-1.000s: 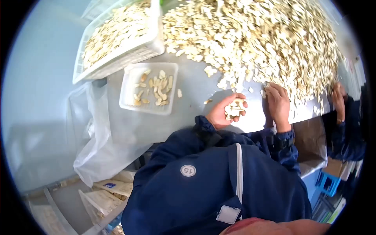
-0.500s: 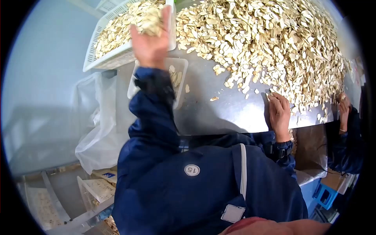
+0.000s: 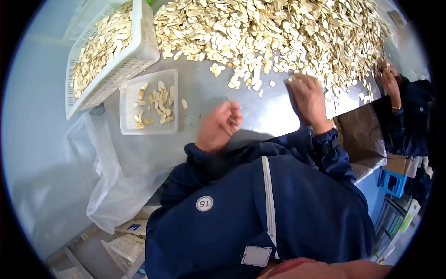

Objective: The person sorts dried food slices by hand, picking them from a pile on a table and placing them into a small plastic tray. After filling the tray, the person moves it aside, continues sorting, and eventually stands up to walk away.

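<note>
A large heap of pale dried slices with brownish edges [image 3: 260, 37] covers the far part of the metal table [image 3: 195, 79]. My right hand [image 3: 310, 101] is at the heap's near edge, fingers bent together with a pale slice at the tips. Over the bare metal in front of my body is my left hand [image 3: 219, 125], its fingers loosely curled and nothing visible in them. To its left stands a clear plastic tray [image 3: 127, 109] with several slices lying inside. A white perforated basket [image 3: 111, 69], filled with slices, stands beyond the tray.
A clear plastic bag [image 3: 104, 190] hangs at the table's left end. At the right, a co-worker's hands [image 3: 391, 83] are by the heap. A lined box [image 3: 364, 132] sits below the table edge, and a blue stool [image 3: 392, 182] stands farther right.
My left hand has come back from above the basket, where slices were in the air by its fingers, and its fingers have curled. The view has shifted, showing the whole tray.
</note>
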Demonstrator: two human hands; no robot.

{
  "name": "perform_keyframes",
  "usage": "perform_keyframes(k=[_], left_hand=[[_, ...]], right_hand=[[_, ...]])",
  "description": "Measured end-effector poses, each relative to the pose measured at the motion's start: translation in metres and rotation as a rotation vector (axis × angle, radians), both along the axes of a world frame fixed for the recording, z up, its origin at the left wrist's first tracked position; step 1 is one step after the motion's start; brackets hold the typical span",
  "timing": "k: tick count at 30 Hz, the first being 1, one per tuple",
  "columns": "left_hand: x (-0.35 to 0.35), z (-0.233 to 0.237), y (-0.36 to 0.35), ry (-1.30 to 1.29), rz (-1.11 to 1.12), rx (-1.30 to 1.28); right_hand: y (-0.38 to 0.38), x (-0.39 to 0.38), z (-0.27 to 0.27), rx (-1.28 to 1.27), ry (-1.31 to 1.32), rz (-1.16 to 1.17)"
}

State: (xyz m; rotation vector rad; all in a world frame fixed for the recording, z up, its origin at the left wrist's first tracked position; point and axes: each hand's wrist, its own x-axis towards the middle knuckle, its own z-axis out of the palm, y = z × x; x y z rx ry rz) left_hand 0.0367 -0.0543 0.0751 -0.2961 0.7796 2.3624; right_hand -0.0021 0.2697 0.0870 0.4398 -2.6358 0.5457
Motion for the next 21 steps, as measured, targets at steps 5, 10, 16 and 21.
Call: perform_keyframes(k=[5, 10, 16, 21], left_hand=[[0.012, -0.013, 0.005, -0.054, -0.043, -0.016], [-0.007, 0.017, 0.010, 0.108, 0.047, -0.287], [-0.042, 0.015, 0.026, 0.159, 0.121, -0.223], [-0.042, 0.014, 0.051, 0.123, -0.071, -0.137]], right_hand=[[-0.038, -0.030, 0.014, -0.076, -0.046, 0.180], [-0.064, -0.048, 0.005, 0.081, 0.007, 0.209], [-0.036, -0.029, 0.014, -0.162, -0.246, -0.003], [-0.017, -0.011, 0.011, -0.557, -0.532, -0.152]])
